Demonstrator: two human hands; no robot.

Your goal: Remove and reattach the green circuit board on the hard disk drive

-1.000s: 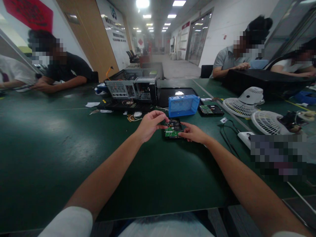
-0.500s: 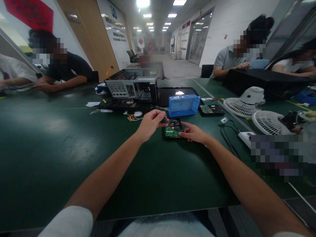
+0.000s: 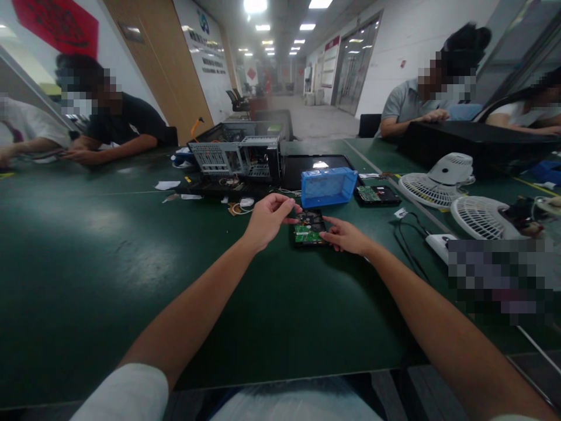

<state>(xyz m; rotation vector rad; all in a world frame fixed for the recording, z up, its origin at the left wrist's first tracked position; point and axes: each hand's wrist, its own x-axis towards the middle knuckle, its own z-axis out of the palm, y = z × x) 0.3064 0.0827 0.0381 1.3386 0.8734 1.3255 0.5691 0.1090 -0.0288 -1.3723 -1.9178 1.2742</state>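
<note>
A hard drive [image 3: 309,229] lies on the green table with its circuit board facing up. Over its far left part, my left hand [image 3: 272,217] has thumb and index finger pinched together; whatever may be between them is too small to make out. My right hand [image 3: 344,235] grips the drive's right edge, thumb on the board and index finger along the side. Just behind the drive, a blue plastic bin [image 3: 328,188] stands on its side, its open face toward me. A second hard drive [image 3: 377,196] rests to the right of the bin.
An opened computer case [image 3: 236,155] stands at the back left, with a black panel [image 3: 315,166] beside it. Two white fan parts [image 3: 433,181], [image 3: 482,216] and a power strip [image 3: 438,242] occupy the right. Co-workers sit at both far sides of the green table [image 3: 131,263].
The view has shifted very slightly. Both hands keep their places at the hard drive, with no clear movement of it.
</note>
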